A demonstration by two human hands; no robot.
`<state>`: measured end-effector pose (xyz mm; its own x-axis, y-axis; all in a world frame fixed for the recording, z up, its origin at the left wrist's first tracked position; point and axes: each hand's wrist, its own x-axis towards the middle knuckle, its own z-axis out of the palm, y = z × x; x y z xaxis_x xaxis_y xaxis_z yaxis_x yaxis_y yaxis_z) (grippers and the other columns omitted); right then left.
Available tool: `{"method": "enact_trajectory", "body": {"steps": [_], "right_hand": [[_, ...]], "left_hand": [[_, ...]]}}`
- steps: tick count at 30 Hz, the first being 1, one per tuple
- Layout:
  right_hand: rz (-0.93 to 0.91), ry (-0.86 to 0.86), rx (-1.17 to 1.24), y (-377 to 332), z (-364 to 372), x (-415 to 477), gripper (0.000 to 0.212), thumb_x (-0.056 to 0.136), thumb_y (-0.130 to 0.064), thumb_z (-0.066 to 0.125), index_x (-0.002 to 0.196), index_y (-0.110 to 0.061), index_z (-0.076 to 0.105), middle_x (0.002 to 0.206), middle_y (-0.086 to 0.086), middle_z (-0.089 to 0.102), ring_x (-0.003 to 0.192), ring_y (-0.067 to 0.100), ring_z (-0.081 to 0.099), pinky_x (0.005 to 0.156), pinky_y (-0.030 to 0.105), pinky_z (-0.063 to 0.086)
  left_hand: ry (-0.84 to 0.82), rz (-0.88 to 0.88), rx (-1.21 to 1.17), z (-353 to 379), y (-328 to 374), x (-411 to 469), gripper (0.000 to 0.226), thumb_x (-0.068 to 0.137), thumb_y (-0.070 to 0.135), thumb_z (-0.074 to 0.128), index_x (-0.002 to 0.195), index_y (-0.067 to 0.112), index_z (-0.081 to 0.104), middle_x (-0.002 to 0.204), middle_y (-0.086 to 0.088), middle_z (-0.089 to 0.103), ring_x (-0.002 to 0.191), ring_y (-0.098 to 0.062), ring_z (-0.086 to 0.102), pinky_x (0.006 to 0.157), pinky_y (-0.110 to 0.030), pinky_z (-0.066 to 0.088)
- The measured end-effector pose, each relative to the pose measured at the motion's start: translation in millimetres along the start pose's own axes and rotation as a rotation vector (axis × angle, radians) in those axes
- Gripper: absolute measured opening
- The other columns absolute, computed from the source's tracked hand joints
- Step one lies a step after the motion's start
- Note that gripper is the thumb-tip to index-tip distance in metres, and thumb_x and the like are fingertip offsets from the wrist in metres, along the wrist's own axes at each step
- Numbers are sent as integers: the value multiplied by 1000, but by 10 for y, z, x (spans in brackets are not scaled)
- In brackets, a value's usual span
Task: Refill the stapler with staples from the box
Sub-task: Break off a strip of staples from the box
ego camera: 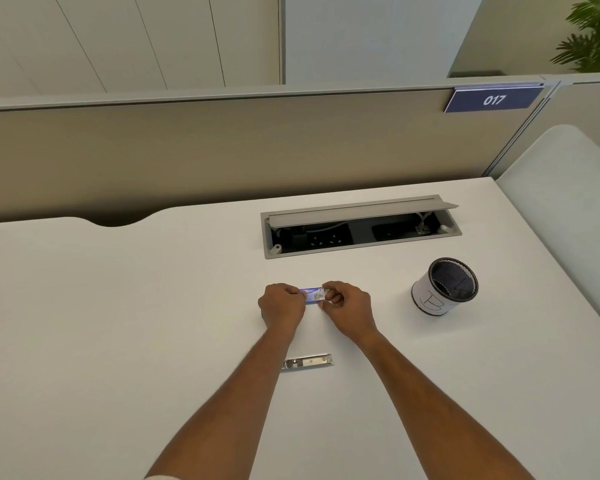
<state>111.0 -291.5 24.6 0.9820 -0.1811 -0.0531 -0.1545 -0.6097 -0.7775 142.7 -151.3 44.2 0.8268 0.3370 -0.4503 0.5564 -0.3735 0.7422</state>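
Note:
A small blue and white staple box (312, 295) is held between both hands just above the white desk. My left hand (280, 304) grips its left end. My right hand (347, 306) pinches its right end with thumb and fingertips. Most of the box is hidden by the fingers. A silver metal stapler (308, 361) lies flat on the desk nearer to me, between my forearms; its left end is covered by my left forearm.
A mesh pen cup (444, 286) wrapped in white paper stands to the right of the hands. An open cable tray (361, 227) with sockets is set into the desk (118, 306) behind. A beige partition runs along the far edge.

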Motion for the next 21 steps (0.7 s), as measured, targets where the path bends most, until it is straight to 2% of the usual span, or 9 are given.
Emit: {"method": "enact_trajectory", "body": {"steps": [4, 8, 11, 14, 17, 21], "right_hand": [[-17, -48, -5, 0, -41, 24, 35, 81, -5, 82, 115, -8, 74, 89, -1, 67, 71, 7, 55, 68, 2, 46], [-16, -62, 0, 10, -53, 52, 36, 80, -5, 83, 115, -9, 75, 87, 0, 67, 69, 6, 54, 67, 4, 46], [-10, -67, 1, 13, -55, 72, 36, 79, -4, 84, 114, -9, 77, 84, 1, 67, 68, 11, 55, 67, 4, 46], [-3, -63, -8, 14, -56, 91, 34, 79, -4, 83, 113, -9, 78, 84, 0, 67, 66, 4, 55, 69, 2, 44], [2, -68, -15, 16, -65, 97, 34, 80, -5, 82, 113, -10, 78, 84, -3, 68, 68, 4, 56, 69, 0, 42], [-8, -86, -21, 24, -99, 113, 31, 82, -6, 81, 112, -10, 78, 88, -4, 70, 74, 11, 59, 70, 1, 42]], "left_hand": [[-2, -35, 21, -2, 33, 10, 3, 84, 21, 79, 88, 21, 80, 98, -4, 79, 101, -28, 69, 94, -43, 56], [-29, -45, 25, -33, 51, 40, 4, 86, 20, 78, 88, 20, 80, 100, -5, 78, 102, -28, 68, 95, -42, 55], [-49, -62, -12, -87, 45, 90, 5, 85, 17, 77, 89, 17, 80, 98, -6, 77, 99, -26, 69, 84, -33, 56], [-66, -56, -33, -116, 30, 105, 7, 83, 19, 80, 87, 14, 81, 87, -4, 74, 90, -23, 67, 68, -26, 48], [-86, -46, -22, -104, 31, 90, 11, 80, 21, 84, 83, 13, 79, 82, -3, 71, 81, -20, 63, 65, -26, 48], [-122, -48, 1, -106, 42, 108, 9, 81, 20, 83, 83, 13, 78, 84, -4, 70, 83, -21, 63, 68, -28, 52]]}}
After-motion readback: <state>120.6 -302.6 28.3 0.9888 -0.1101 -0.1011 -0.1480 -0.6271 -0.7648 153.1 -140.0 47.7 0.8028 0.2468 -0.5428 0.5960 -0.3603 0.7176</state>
